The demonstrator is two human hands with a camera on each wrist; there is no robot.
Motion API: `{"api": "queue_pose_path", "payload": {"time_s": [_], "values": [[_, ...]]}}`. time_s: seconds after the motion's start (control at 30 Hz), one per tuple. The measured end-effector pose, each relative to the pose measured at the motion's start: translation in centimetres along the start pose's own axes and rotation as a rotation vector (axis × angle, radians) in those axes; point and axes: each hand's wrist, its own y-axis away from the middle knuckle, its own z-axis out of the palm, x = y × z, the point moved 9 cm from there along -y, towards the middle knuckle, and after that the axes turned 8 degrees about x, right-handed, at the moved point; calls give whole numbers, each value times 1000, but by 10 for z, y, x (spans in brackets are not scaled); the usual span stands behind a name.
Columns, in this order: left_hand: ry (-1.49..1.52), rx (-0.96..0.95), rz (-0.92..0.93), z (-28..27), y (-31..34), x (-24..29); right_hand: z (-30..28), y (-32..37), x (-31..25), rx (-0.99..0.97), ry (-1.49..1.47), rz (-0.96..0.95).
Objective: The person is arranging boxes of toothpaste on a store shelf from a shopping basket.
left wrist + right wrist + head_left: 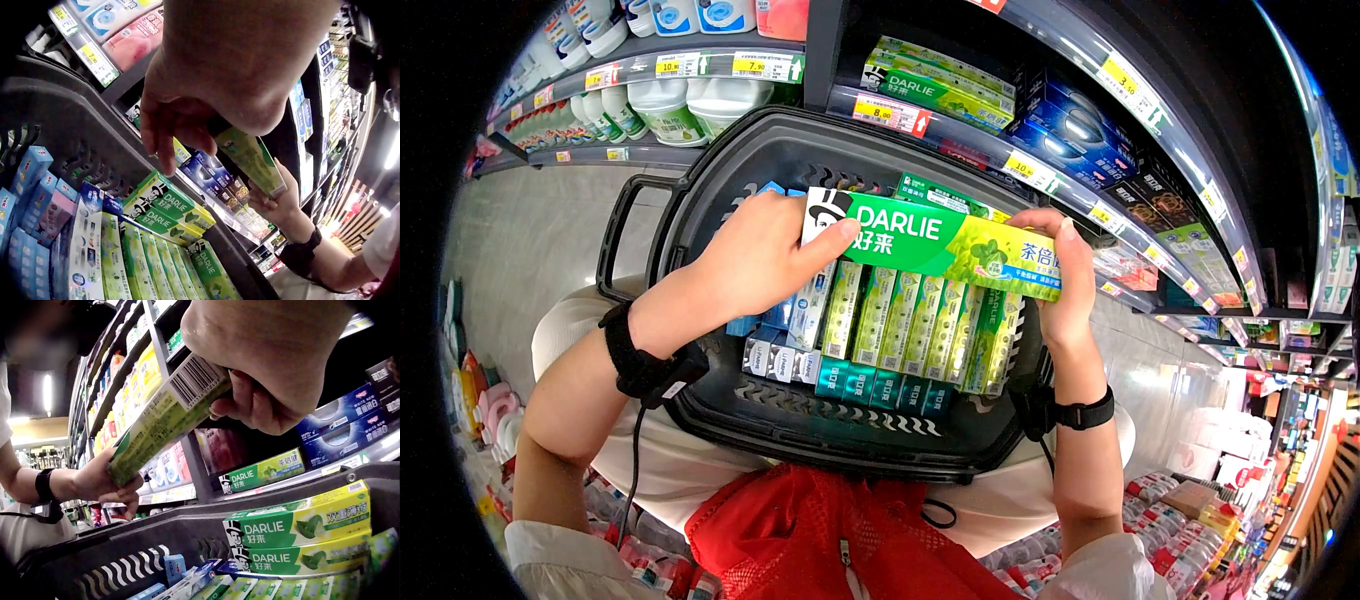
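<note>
A green DARLIE toothpaste box [945,240] is held level above the basket by both hands, one at each end. My left hand [765,245] pinches its left end, thumb on the front face. The right hand [1055,270] grips the right end, fingers over the top edge. In the right wrist view the box's barcode side [172,412] shows between the hands. Below, the dark basket [700,400] holds rows of green, blue and teal boxes; two more DARLIE boxes [300,519] lie stacked at its side.
Behind the basket, a shelf [960,125] carries green DARLIE boxes [940,85] and dark blue boxes [1070,120]. White tubs [665,110] stand on the left shelf. Wrapped goods [1190,520] lie at the lower right. The basket's handle [615,235] sticks out left.
</note>
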Motion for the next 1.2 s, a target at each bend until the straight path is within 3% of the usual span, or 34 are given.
{"api": "queue_pose_path", "payload": {"time_s": [0.3, 0.37, 0.47, 0.53, 0.73, 0.8, 0.93, 0.97, 1.0, 1.07, 1.2], "values": [[-9, 0, -22, -3, 0, 0, -1, -1, 1, 10, 26, 9], [380, -38, -298, 3, 3, -18, -5, -3, 0, 27, 33, 22], [637, 74, -204, -2, -4, -12, -6, -5, 1, 19, -39, 146], [628, 115, -220, -7, -5, -7, -10, -8, -6, 114, -103, 125], [578, 62, -111, -8, -5, -2, -10, -15, -1, 78, -438, 119], [638, 187, -167, -17, -2, -6, 2, -13, 0, -72, -507, 145], [543, 320, -286, -27, 5, -12, 7, -5, 2, -18, -481, 152], [118, 759, 232, -35, 15, -15, 6, -4, 3, 1, -489, 170], [119, 757, 232, -44, 16, -5, 5, -4, 3, 3, -489, 171], [-50, 444, 291, -37, 9, 22, 2, -4, 0, -27, -504, 155], [43, 422, 380, -32, 11, 27, -6, -8, -4, -37, -508, 156]]}}
